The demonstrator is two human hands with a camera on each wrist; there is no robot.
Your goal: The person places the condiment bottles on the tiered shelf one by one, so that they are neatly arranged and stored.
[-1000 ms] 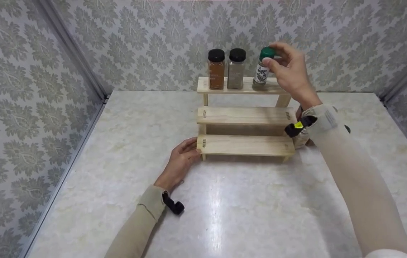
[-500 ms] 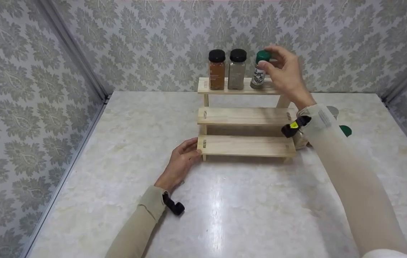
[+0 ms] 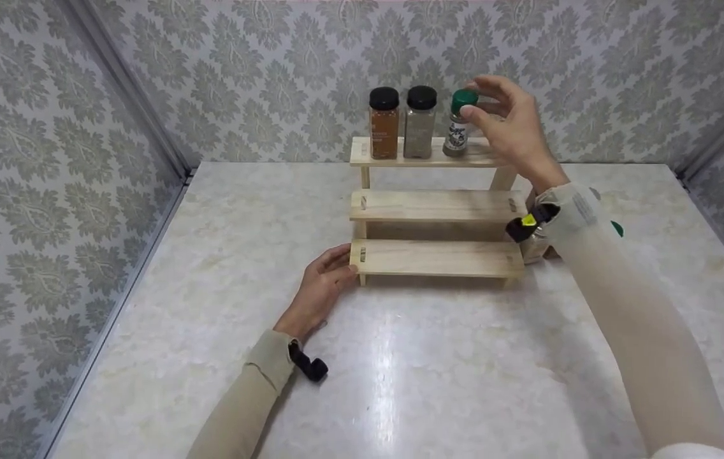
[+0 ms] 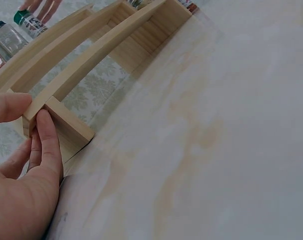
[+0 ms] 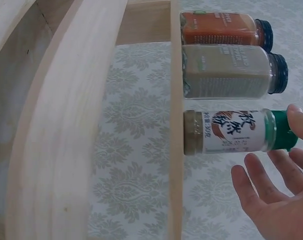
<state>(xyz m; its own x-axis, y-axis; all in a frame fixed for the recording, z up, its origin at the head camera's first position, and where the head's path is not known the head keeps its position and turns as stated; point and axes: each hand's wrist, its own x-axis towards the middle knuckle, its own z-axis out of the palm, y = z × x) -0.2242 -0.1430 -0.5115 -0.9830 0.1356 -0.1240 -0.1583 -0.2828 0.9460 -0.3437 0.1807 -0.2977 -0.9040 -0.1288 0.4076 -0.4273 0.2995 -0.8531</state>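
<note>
My right hand (image 3: 515, 134) pinches the green cap of a small spice jar (image 3: 456, 137) between thumb and fingers. In the right wrist view this jar (image 5: 231, 131) has a white label and its base meets the top shelf. Left of it on that shelf stand a greyish spice jar (image 3: 419, 131) and an orange-brown one (image 3: 385, 131), both black-capped. At the lower left, my left hand (image 3: 317, 293) grips the end of the bottom step of the three-step wooden rack (image 3: 435, 258). The left wrist view has thumb and fingers (image 4: 50, 145) on either side of that corner.
Right of the rack, partly behind my right sleeve, another jar (image 3: 534, 250) stands on the marbled table (image 3: 464, 363). A green cap (image 3: 617, 228) peeks out past the sleeve. Patterned walls (image 3: 311, 70) enclose the back and sides.
The green-capped jar has shifted left along the top shelf toward the greyish jar and from tilted to nearly upright. My left hand has stayed at the rack's corner.
</note>
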